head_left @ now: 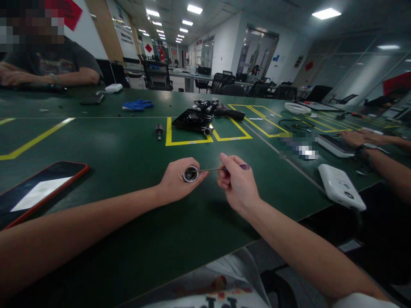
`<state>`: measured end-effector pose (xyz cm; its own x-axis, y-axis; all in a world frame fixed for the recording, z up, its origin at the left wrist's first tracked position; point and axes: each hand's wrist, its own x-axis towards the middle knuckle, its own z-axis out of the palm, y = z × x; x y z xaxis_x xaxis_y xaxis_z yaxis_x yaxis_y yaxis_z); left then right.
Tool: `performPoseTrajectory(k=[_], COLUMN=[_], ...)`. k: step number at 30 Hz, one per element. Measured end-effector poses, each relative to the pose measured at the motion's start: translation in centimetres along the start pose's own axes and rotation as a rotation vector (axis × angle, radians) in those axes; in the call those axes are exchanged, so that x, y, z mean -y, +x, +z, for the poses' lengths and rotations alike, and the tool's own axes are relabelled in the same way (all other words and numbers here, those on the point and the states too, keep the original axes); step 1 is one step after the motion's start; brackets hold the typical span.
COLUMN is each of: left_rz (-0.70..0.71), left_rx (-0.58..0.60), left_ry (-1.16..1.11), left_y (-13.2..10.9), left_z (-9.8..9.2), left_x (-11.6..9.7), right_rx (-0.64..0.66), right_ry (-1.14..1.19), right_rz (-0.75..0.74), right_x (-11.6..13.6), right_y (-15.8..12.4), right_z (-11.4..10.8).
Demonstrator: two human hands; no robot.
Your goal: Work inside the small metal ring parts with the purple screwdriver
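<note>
My left hand is closed around a small hollow metal cylinder, its round open end facing me. In my right hand is a screwdriver with a purplish handle. Its thin shaft points left, and the tip reaches the cylinder's opening; how deep it goes I cannot tell. Both hands are just above the green table. Beyond them a small metal part with a narrow stem stands on the table. A heap of black and metal parts lies at the yellow-taped outlines.
A phone in a red case lies at the left, a white power bank at the right edge. Farther back are a blue glove and a white oval object. A co-worker's hands are at the right; another person sits across.
</note>
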<state>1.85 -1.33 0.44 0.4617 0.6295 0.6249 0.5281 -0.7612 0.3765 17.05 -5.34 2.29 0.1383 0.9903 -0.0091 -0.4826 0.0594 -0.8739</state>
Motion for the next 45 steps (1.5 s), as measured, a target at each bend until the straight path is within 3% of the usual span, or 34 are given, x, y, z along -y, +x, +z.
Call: performPoseTrajectory(k=[6, 11, 16, 23, 31, 39, 45], left_rz=[0.020, -0.008, -0.039, -0.016, -0.109, -0.256, -0.191], left_rx=[0.017, 0.038, 0.039, -0.037, -0.029, 0.018, 0.070], left_ry=[-0.028, -0.040, -0.115, -0.349, -0.415, -0.657, -0.750], left_y=[0.1, 0.1, 0.0, 0.1, -0.5, -0.8, -0.9], left_z=[-0.2, -0.3, -0.4, -0.9, -1.4, -1.4, -1.4], left_x=[0.0, -0.1, -0.3, -1.6, -3.1, -4.4, -5.0], right_rx=[0.111, 0.135, 0.211, 0.425, 0.485, 0.471, 0.584], right_ry=[-0.138, -0.437, -0.656, -0.724, -0.683, -0.773, -0.787], right_rz=[-0.178, -0.432, -0.573, -0.534, -0.531, -0.695, -0.924], right_x=[0.2, 0.8, 2.2, 4.9, 6.4, 6.1, 5.8], right_y=[-0.5, -0.9, -1.2, -1.3, -1.9, -2.1, -1.9], right_z=[0.3, 0.6, 1.6, 3.4, 4.9, 4.8, 4.3])
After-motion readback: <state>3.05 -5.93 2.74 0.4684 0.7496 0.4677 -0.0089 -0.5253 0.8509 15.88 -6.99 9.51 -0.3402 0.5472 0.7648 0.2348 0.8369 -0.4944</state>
